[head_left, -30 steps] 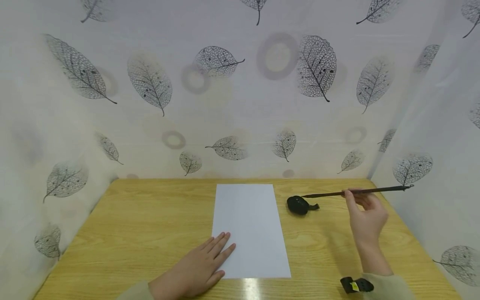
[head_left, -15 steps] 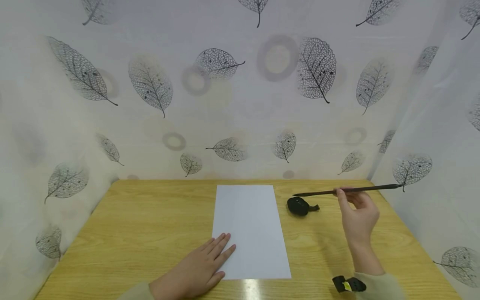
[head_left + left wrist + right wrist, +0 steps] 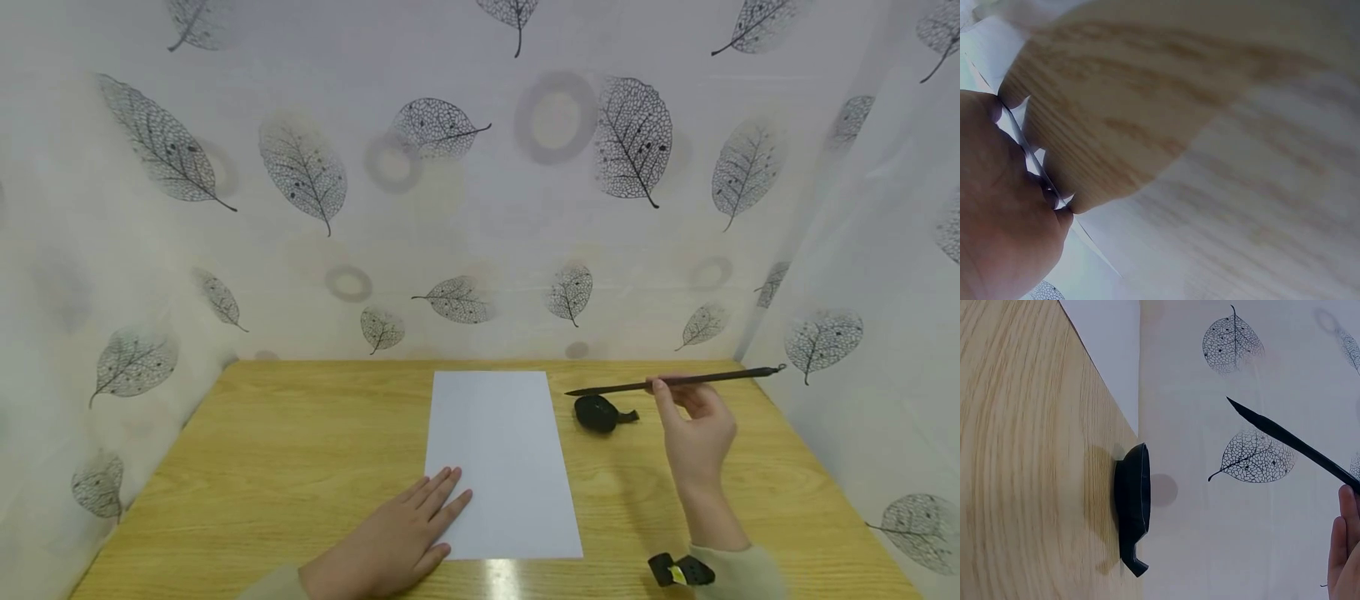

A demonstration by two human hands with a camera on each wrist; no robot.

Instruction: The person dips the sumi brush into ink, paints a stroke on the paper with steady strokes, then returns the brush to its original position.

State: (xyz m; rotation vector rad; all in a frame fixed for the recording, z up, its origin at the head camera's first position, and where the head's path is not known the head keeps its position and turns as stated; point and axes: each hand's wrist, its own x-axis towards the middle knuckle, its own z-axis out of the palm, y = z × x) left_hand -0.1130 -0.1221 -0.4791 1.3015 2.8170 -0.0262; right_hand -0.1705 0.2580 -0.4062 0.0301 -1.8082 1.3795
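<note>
A blank white sheet of paper point(image 3: 498, 450) lies lengthwise on the wooden table. My left hand point(image 3: 397, 529) rests flat with straight fingers on its lower left edge. In my right hand point(image 3: 697, 433) a dark writing brush point(image 3: 716, 377) is pinched between thumb and fingers, nearly level, its tip pointing left. The brush tip is raised above a small black ink dish point(image 3: 596, 413) with a short handle, right of the paper. In the right wrist view the brush point(image 3: 1285, 437) has a dark pointed tip, and the dish point(image 3: 1132, 494) sits on the table apart from it.
The wood-grain table point(image 3: 300, 442) reaches back to a pale curtain point(image 3: 495, 217) printed with leaves, which also hangs along both sides. A black strap with a yellow mark point(image 3: 678, 571) sits at my right wrist, by the sleeve point(image 3: 738, 571).
My right hand has moved left with the brush, carrying the tip from over the ink dish to just past its left side, near the paper's right edge. The left hand stays in place.
</note>
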